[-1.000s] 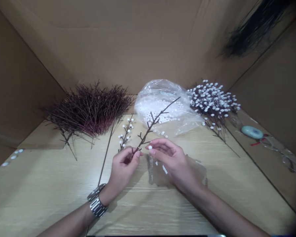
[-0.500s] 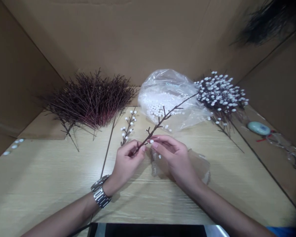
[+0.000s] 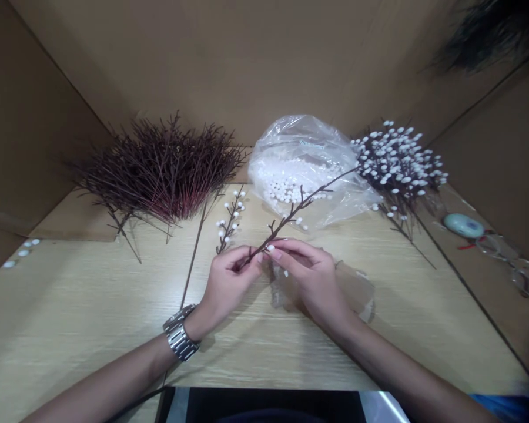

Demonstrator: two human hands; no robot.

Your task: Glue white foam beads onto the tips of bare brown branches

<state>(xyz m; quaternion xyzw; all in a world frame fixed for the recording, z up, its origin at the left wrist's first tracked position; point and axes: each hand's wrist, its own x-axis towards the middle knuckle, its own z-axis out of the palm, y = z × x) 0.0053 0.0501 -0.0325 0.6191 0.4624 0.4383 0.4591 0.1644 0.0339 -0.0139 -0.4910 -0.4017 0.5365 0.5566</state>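
My left hand is closed around the lower part of a brown artificial twig, which slants up to the right. Between the thumb and fingers of my right hand is a small white berry, right by the twig's short side stubs. Whether the berry touches a stub I cannot tell. Just beyond my left hand lies a twig with white berries on it. Partly under my right hand is a crumpled piece of brownish material.
Bare brown twigs are heaped at the back left. A clear plastic bag of white berries stands at the back middle, left of a bunch of berried twigs. At right lie a pale green oval object and glasses. Cardboard walls surround the table.
The whole view has shifted slightly, with most things a little higher in it. Both hands keep their hold on the twig and the berry, almost unmoved.
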